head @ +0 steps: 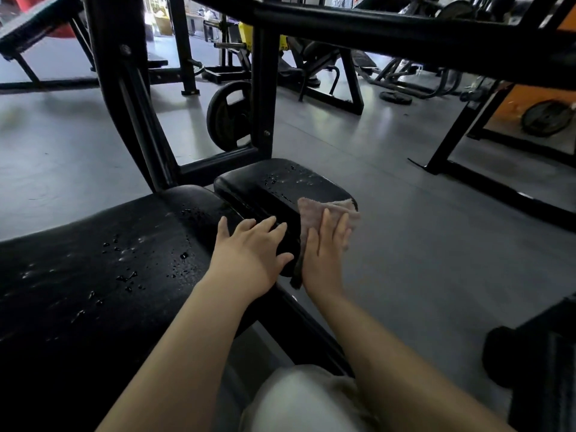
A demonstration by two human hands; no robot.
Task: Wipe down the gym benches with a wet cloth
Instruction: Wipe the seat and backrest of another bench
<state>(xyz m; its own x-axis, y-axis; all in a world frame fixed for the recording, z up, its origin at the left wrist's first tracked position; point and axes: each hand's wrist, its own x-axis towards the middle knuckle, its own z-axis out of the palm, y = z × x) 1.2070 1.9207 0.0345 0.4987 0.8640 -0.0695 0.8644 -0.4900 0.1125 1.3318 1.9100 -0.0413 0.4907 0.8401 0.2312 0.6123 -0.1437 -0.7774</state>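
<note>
right hand [325,244] flat on cloth [324,210]; left hand [249,260] flat on seat pad [274,185]

Open grey floor [405,244] lies right of the desk [93,275], while black frame posts [263,88] and a weight plate [229,115] block beyond.

There are 2 hands [249,257] [327,257], 1 cloth [324,210], 2 bench pads [93,275] [274,182] and 3 weight plates [229,115] [547,116] [396,97].
</note>
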